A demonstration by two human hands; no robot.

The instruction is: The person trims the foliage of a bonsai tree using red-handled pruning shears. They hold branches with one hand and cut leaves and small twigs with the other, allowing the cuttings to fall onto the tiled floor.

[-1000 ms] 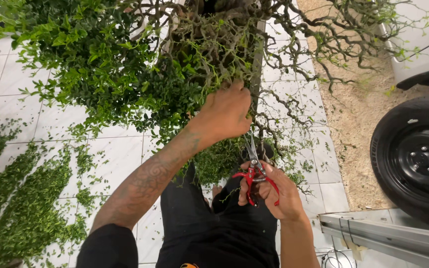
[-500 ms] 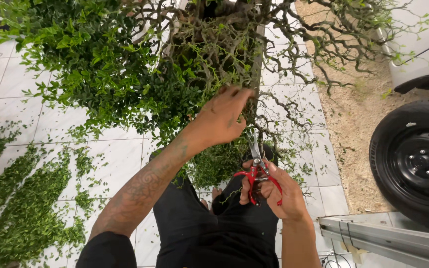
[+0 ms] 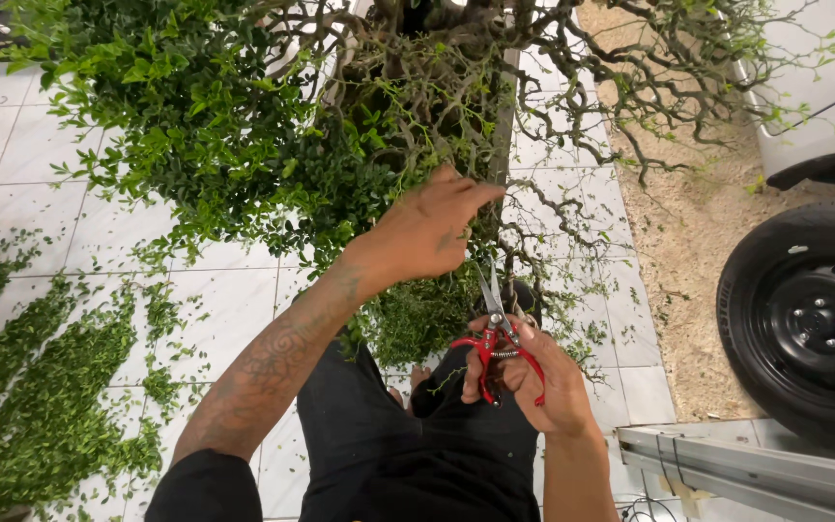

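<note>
Head view: red-handled pruning shears (image 3: pixel 495 333) are held below the twisted bare branches (image 3: pixel 533 208) of a potted shrub (image 3: pixel 244 145), with the right hand (image 3: pixel 533 382) closed around the handles, while the left hand (image 3: pixel 427 232), fingers together and stretched, is pressed against the twigs just above the blades.

light: bright, even, soft shadows | glare: pale floor tiles (image 3: pixel 21 145) at 10 o'clock | focus: sharp | edges: wide-angle bending
</note>
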